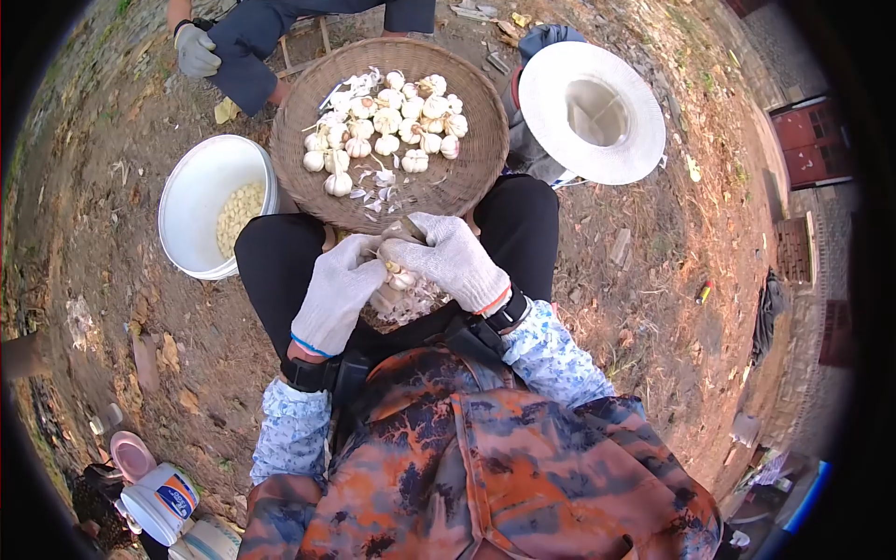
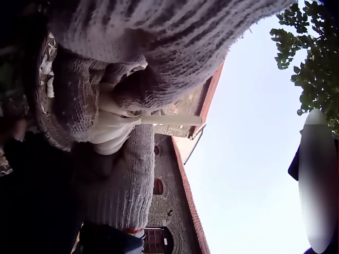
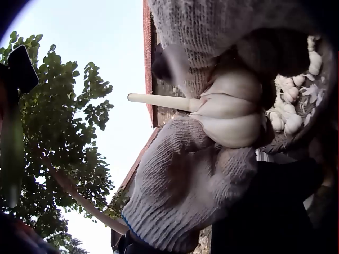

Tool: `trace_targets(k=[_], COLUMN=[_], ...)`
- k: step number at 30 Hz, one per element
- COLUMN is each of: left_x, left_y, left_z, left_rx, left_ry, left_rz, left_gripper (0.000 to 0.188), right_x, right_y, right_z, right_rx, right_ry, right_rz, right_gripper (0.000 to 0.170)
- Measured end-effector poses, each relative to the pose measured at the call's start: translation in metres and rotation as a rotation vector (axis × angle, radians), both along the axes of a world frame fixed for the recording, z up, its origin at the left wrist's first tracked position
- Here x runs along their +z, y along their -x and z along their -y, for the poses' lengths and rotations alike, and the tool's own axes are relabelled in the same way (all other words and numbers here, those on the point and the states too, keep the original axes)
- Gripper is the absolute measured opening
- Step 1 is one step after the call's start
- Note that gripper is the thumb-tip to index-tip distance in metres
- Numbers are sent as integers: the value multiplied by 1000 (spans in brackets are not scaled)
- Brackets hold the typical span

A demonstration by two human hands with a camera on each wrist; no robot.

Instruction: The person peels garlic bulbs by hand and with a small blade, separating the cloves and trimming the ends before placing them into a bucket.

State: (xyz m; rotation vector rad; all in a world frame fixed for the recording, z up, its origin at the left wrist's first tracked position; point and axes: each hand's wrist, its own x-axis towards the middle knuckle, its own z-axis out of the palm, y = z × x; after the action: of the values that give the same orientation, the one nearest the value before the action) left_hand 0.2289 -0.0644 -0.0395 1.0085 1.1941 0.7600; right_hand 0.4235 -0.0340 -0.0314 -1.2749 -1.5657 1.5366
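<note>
At left, the bucket (image 1: 191,210) contains pale cloves (image 1: 240,215); beside it, the gloved left hand (image 1: 333,291) grips one side of the stemmed garlic (image 3: 228,116). Centrally, the basket (image 1: 478,112) bears whole bulbs (image 1: 385,119) beyond the hands. The garlic lies between both hands, the gloved right hand (image 1: 453,259) gripping its other side, below the hat (image 1: 639,112) at right.

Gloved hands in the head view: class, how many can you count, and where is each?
3. The left hand and right hand meet around a garlic bulb, just below the round basket; another person's gloved hand is at upper left, beside a knee. Another may be hidden.
</note>
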Motion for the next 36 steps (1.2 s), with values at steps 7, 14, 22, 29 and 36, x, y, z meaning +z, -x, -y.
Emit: trace_targets(k=[7, 14, 22, 29, 36], left_x=[0, 1, -32, 1, 5], left_y=[-4, -2, -25, -23, -23], left_z=[1, 5, 18, 4, 14], left_rx=[55, 98, 357, 670, 347], left_ry=[124, 24, -11, 242, -134], left_rz=[75, 326, 665, 689, 120], left_gripper=[33, 47, 41, 39, 40], right_x=[-13, -18, -8, 3, 6], right_y=[3, -2, 13, 19, 20], right_z=[7, 4, 15, 19, 4], right_rx=[-72, -336, -169, 86, -147], right_ry=[121, 304, -587, -798, 72], right_rz=[-336, -595, 180, 56, -254], right_gripper=[25, 25, 32, 30, 23])
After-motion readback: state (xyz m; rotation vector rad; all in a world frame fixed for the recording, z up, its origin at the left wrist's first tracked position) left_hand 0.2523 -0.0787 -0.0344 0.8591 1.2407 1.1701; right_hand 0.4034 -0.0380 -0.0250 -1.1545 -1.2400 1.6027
